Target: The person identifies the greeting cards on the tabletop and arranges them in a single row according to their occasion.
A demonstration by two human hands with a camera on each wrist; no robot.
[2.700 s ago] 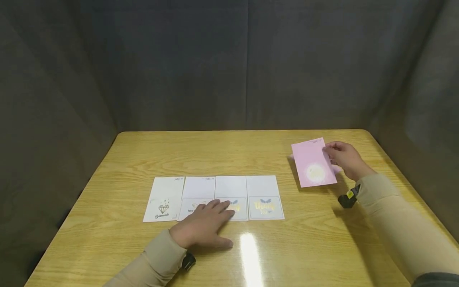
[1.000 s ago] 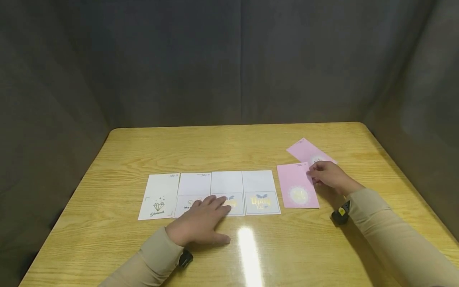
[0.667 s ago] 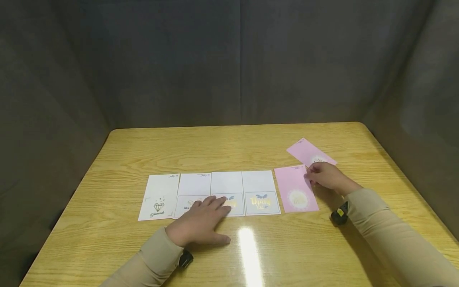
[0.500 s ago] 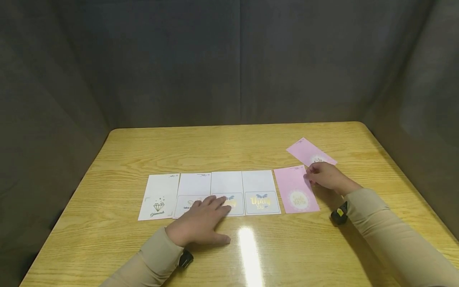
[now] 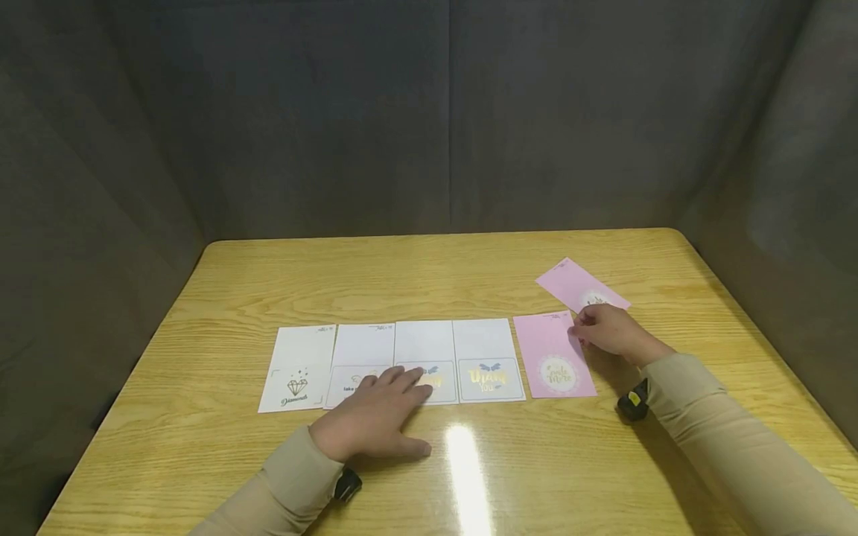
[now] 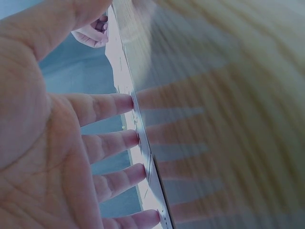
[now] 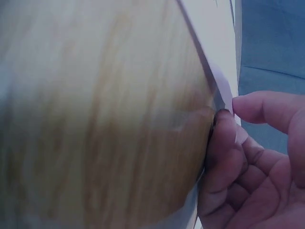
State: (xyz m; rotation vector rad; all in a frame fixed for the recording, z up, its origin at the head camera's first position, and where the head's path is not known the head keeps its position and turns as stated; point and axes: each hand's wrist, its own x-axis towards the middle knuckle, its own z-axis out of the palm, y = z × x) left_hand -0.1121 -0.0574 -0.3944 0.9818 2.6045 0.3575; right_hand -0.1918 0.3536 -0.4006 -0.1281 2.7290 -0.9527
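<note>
Four-card talk aside, a row of white cards lies side by side on the wooden table (image 5: 429, 283): a diamond card (image 5: 302, 357), a partly covered card (image 5: 365, 344) and two thank-you cards, the right one (image 5: 487, 346) fully visible. My left hand (image 5: 378, 413) lies with spread fingers, fingertips on the middle cards; the left wrist view shows the fingers straight at their edge. At the row's right end lies a pink card (image 5: 546, 342) with a round white emblem. My right hand (image 5: 613, 330) pinches its right edge between thumb and fingers, as the right wrist view shows.
A second pink card (image 5: 573, 283) lies askew behind the right hand, its lower part covered by the fingers. Dark grey curtains (image 5: 442, 119) stand behind the table and at both sides. A bright light reflection shows on the table's front part.
The right hand has brought the pink card left and nearer, down beside the white row, uncovering the second pink card. Over the last half second it barely shifts. The left hand stays on the white cards.
</note>
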